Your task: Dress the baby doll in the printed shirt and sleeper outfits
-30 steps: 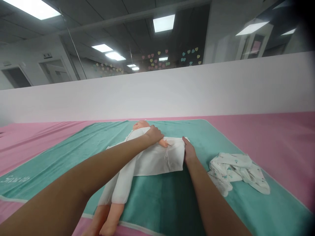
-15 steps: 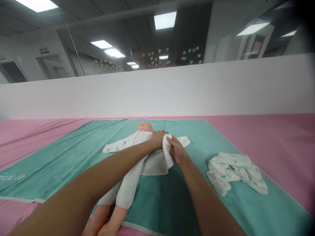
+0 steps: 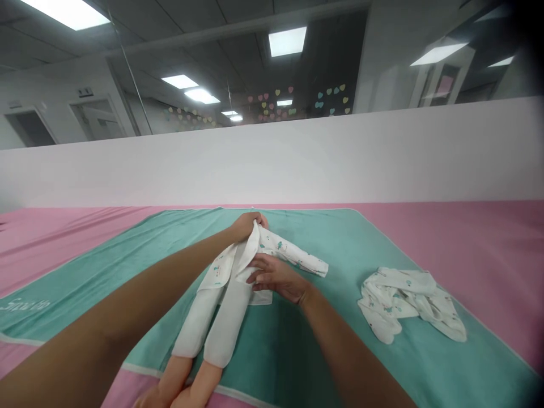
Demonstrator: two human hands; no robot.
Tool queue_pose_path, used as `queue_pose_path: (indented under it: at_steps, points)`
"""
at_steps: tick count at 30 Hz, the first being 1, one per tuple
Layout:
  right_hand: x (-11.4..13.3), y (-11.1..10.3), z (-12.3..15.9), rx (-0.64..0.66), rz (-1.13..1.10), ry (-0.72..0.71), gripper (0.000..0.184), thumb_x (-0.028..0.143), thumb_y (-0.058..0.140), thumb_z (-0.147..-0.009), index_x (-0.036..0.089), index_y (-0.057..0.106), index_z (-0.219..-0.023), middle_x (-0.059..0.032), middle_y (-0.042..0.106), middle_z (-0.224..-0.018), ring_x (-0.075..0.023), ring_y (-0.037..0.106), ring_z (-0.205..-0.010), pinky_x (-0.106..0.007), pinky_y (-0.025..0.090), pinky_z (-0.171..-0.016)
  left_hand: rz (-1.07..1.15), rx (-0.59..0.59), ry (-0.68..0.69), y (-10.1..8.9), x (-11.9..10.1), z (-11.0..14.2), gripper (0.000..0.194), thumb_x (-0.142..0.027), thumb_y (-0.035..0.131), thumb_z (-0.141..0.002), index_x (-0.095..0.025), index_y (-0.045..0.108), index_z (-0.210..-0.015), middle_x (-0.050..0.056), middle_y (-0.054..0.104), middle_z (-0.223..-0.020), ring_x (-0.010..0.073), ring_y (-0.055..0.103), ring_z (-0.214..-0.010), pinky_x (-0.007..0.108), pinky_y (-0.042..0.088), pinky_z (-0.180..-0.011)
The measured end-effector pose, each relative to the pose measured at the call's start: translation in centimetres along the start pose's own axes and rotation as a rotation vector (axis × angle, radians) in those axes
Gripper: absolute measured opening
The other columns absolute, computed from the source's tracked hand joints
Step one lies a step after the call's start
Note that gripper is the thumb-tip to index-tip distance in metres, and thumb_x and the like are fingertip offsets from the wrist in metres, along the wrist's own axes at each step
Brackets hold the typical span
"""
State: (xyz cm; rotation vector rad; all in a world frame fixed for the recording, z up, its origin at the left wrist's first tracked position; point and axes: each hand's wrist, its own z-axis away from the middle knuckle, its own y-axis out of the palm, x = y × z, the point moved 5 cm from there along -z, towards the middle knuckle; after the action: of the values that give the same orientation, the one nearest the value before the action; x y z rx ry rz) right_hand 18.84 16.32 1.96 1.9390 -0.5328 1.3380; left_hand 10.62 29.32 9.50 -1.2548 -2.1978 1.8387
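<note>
Sleepsuit on doll gathered in left hand, right hand touching.

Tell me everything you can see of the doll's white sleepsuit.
The white sleepsuit looks like soft cotton with small teal prints. Its two long legs lie side by side on the green towel, doll feet poking out. One sleeve stretches sideways; the left hand pinches its top edge, the right hand touches its middle.

Smooth, glossy plastic doll legs, matt white cotton sleepsuit, plush teal towel, matt pink cloth
</note>
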Motion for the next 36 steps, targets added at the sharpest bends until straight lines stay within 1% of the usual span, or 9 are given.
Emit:
queue_pose_path:
  at_steps: [7, 11, 15, 20, 23, 25, 28, 31, 36]
  points:
    - [0.3, 2.5, 0.5, 0.175, 0.009, 0.097, 0.045, 0.03, 0.063, -0.078, 0.026, 0.051, -0.122, -0.0091, 0.044, -0.136, -0.0219, 0.057, -0.107, -0.032, 0.047, -0.084, -0.086, -0.167, -0.12, -3.4, 4.7, 2.8, 0.006, -0.015, 0.044, -0.069, -0.017, 0.048, -0.065, 0.005, 0.063, -0.088, 0.0189, 0.056, -0.084, 0.032, 0.043, -0.076]
    - [0.2, 2.6, 0.6, 0.191, 0.015, 0.131, 0.043, 0.032, 0.059, -0.08, 0.025, 0.05, -0.122, -0.0104, 0.048, -0.133, -0.0217, 0.061, -0.1, -0.029, 0.048, -0.077, -0.064, -0.227, -0.098, -3.0, 3.1, 3.6, 0.017, -0.022, 0.039, -0.08, -0.02, 0.054, -0.088, 0.003, 0.061, -0.1, 0.0167, 0.055, -0.094, 0.029, 0.042, -0.083]
    - [0.6, 2.0, 1.0, 0.183, 0.032, 0.13, 0.043, 0.032, 0.06, -0.079, 0.022, 0.051, -0.12, -0.0119, 0.051, -0.129, -0.0218, 0.062, -0.097, -0.029, 0.049, -0.072, -0.126, -0.164, -0.061, -1.7, 0.1, 4.8, 0.032, -0.038, 0.042, -0.084, -0.025, 0.047, -0.112, 0.003, 0.054, -0.116, 0.0184, 0.055, -0.097, 0.029, 0.045, -0.076]
    - [1.1, -1.2, 0.7, -0.101, 0.088, -0.003, 0.033, 0.039, 0.061, -0.077, 0.019, 0.058, -0.105, -0.0091, 0.062, -0.108, -0.0137, 0.062, -0.077, -0.024, 0.048, -0.062, -0.602, -0.078, 0.037, -0.8, -1.1, 8.4, 0.042, -0.018, 0.045, -0.078, -0.024, 0.044, -0.119, 0.008, 0.042, -0.128, 0.0262, 0.05, -0.105, 0.037, 0.045, -0.075]
    - [0.9, -3.6, 0.4, -0.305, 0.123, -0.09, 0.029, 0.041, 0.061, -0.075, 0.02, 0.059, -0.094, -0.0049, 0.063, -0.097, -0.0097, 0.058, -0.068, -0.021, 0.045, -0.057, -0.676, -0.082, 0.119, -1.0, -1.6, 10.8, 0.046, -0.004, 0.043, -0.071, -0.023, 0.05, -0.112, 0.008, 0.039, -0.132, 0.0265, 0.045, -0.111, 0.037, 0.043, -0.08]
    - [0.8, -5.1, 0.4, -0.457, 0.223, -0.126, 0.03, 0.046, 0.059, -0.075, 0.019, 0.057, -0.087, -0.0034, 0.063, -0.088, -0.009, 0.055, -0.063, -0.02, 0.042, -0.054, -0.656, -0.062, 0.237, -0.8, -2.7, 12.3, 0.042, -0.004, 0.045, -0.072, -0.025, 0.054, -0.108, 0.006, 0.041, -0.131, 0.0258, 0.041, -0.116, 0.039, 0.04, -0.087]
    - [0.5, -7.0, 1.1, -0.684, 0.457, -0.142, 0.034, 0.052, 0.052, -0.076, 0.018, 0.051, -0.073, -0.0004, 0.057, -0.07, -0.0085, 0.049, -0.054, -0.02, 0.038, -0.05, -0.595, 0.066, 0.424, 0.5, -4.3, 14.2, 0.027, -0.021, 0.053, -0.079, -0.028, 0.056, -0.104, 0.003, 0.05, -0.123, 0.0236, 0.041, -0.117, 0.038, 0.036, -0.092]
    - [0.1, -7.6, 2.6, -0.827, 0.627, -0.14, 0.037, 0.051, 0.044, -0.08, 0.019, 0.046, -0.064, 0.0029, 0.048, -0.057, -0.0091, 0.042, -0.05, -0.022, 0.035, -0.05, -0.593, 0.134, 0.476, 1.8, -5.0, 15.0, 0.02, -0.032, 0.059, -0.077, -0.026, 0.059, -0.096, 0.003, 0.053, -0.118, 0.0242, 0.043, -0.115, 0.038, 0.036, -0.091]
    - [0.1, -5.8, 7.8, -0.942, 0.946, -0.13, 0.02, 0.037, 0.052, -0.077, 0.019, 0.053, -0.066, -0.0005, 0.055, -0.072, -0.0161, 0.048, -0.074, -0.03, 0.038, -0.075, -0.77, 0.164, 0.564, 3.2, -5.5, 15.5, 0.012, -0.014, 0.051, -0.078, -0.017, 0.059, -0.087, 0.008, 0.059, -0.098, 0.0236, 0.051, -0.1, 0.039, 0.036, -0.088]
